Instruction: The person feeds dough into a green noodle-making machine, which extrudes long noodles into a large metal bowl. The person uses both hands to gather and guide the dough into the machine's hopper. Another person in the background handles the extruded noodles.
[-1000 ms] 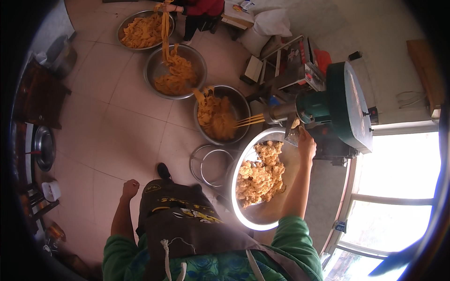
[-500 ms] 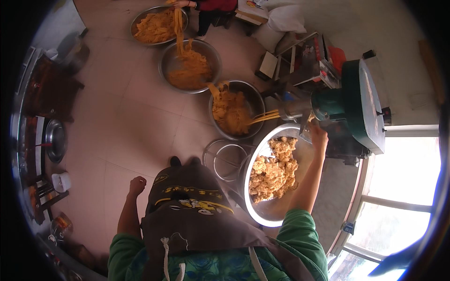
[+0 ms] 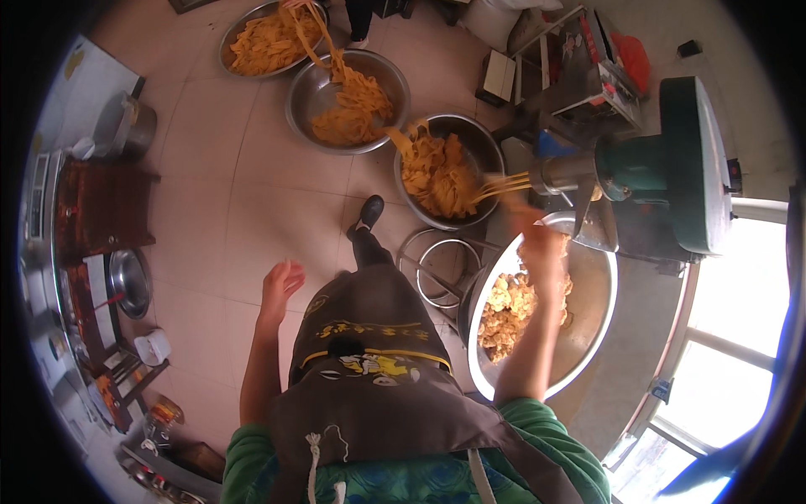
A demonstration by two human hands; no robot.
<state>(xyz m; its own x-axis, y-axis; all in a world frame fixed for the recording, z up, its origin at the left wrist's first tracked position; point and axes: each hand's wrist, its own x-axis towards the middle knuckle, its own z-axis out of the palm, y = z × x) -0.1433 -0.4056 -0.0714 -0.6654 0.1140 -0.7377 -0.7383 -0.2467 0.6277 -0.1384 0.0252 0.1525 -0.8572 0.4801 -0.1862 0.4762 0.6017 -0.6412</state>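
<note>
My right hand [image 3: 541, 244] reaches over the near-left rim of a large metal basin [image 3: 598, 323], its fingers smeared by motion close to the yellow strands [image 3: 502, 186]. Those strands come out of the metal nozzle of a green machine [image 3: 634, 168] and run down into a metal bowl [image 3: 491, 155] of flat yellow noodles [image 3: 437, 176]. Crumbly yellow dough lumps [image 3: 506, 311] lie in the basin, partly hidden by my right forearm. My left hand [image 3: 284, 284] hangs free beside my apron, fingers loosely apart, holding nothing.
Two more bowls of noodles stand farther off, a middle bowl [image 3: 294, 109] and a far bowl [image 3: 227, 59], with noodles trailing between them. Another person's hand [image 3: 295, 3] is at the far bowl. A round metal stand [image 3: 445, 269] sits by the basin. Wooden furniture [image 3: 101, 206] lines the left.
My right hand has moved from the machine's chute left toward the strands. My left hand has risen and its fingers have loosened. One foot has stepped forward, and the view has shifted.
</note>
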